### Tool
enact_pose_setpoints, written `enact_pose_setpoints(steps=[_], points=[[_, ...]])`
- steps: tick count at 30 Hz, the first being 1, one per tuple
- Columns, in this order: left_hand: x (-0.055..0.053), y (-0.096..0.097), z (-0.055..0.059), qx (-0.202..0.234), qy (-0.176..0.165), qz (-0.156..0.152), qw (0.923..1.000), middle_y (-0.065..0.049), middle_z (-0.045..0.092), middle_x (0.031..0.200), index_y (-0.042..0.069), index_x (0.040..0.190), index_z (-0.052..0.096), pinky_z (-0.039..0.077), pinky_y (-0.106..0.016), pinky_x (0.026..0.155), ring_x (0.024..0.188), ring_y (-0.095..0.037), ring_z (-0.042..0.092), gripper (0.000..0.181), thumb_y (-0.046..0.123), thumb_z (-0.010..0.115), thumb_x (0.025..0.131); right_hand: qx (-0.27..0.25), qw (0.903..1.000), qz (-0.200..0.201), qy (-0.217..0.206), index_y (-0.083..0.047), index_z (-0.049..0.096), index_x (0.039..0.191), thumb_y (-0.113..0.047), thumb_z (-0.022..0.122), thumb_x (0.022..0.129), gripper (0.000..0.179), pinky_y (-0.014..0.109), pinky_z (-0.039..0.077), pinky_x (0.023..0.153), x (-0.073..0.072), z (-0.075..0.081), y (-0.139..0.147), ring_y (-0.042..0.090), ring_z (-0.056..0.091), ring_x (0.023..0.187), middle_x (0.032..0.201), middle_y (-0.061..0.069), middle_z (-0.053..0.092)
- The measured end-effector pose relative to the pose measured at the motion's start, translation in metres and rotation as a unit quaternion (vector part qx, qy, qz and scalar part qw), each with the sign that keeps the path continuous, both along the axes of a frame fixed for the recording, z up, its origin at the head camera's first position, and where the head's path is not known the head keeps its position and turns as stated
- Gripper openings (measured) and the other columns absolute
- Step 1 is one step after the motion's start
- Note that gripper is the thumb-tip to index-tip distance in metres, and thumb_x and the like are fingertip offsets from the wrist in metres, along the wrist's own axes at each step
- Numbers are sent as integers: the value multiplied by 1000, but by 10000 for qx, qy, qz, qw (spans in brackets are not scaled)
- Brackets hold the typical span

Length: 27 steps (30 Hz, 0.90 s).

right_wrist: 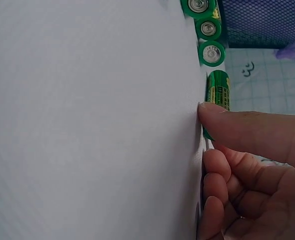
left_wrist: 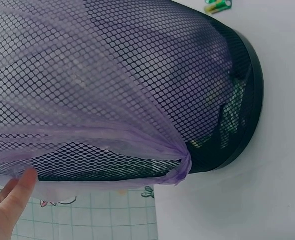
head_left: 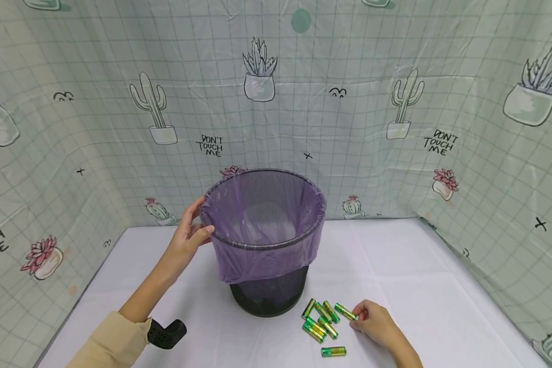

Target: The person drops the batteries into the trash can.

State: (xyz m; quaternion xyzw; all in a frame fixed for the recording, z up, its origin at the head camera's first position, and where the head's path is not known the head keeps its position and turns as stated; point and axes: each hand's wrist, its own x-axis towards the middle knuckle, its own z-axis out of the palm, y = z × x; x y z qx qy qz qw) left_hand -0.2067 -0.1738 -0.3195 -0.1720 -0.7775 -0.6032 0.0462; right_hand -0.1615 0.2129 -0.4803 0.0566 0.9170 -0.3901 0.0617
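A black mesh wastebasket (head_left: 276, 301) stands upright on the table, lined with a purple plastic bag (head_left: 267, 263) folded over its rim. My left hand (head_left: 190, 232) grips that rim at the left side, thumb outside near the front. Down on the table, my right hand (head_left: 374, 323) pinches one end of a green and gold battery (head_left: 345, 312) between thumb and fingers. In the right wrist view, the thumb covers part of this battery (right_wrist: 218, 87). Several similar batteries (head_left: 321, 312) lie clustered to its left, and another battery (head_left: 333, 351) lies apart nearer the front.
A white cloth (head_left: 372, 255) covers the table. Patterned fabric (head_left: 303, 117) with plant drawings hangs behind and at both sides. A black wrist mount (head_left: 166, 334) sticks out from the left sleeve. Through the mesh low in the basket, greenish and yellow bits (left_wrist: 232, 107) show indistinctly.
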Motion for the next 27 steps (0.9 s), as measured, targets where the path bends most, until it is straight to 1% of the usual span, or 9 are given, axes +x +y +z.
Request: enact_pose_setpoints(steps=[6,13,21,27], points=[[0,0,0,-7,-7,-5,10000,-18,21,147,11,150,8,45,-11,85,101,-1,53,66,12,44,94,-11,10000,9,-50,-2,59,85,-6,73,71,19,21,35,55,1,2,1,14,44,65,70,2,49],[-1,0,0,-42,-28,27,10000,-18,20,148,12,150,8,44,-11,84,101,-1,53,66,13,44,94,-39,10000,-19,-76,-1,60,88,-9,71,76,18,21,35,56,1,2,2,14,45,68,72,2,50],[-1,-1,-1,-82,-25,8,10000,-17,19,148,13,150,8,44,-12,85,101,-1,53,67,13,44,94,-131,9998,-103,52,1,59,91,-7,66,79,16,21,38,58,4,4,2,14,47,72,79,3,56],[-1,-1,-1,-75,5,16,10000,-18,20,148,12,150,8,44,-11,85,101,-1,53,67,13,44,94,-131,9996,-169,200,2,58,94,-7,63,82,15,21,39,61,4,5,2,14,49,74,81,4,56]])
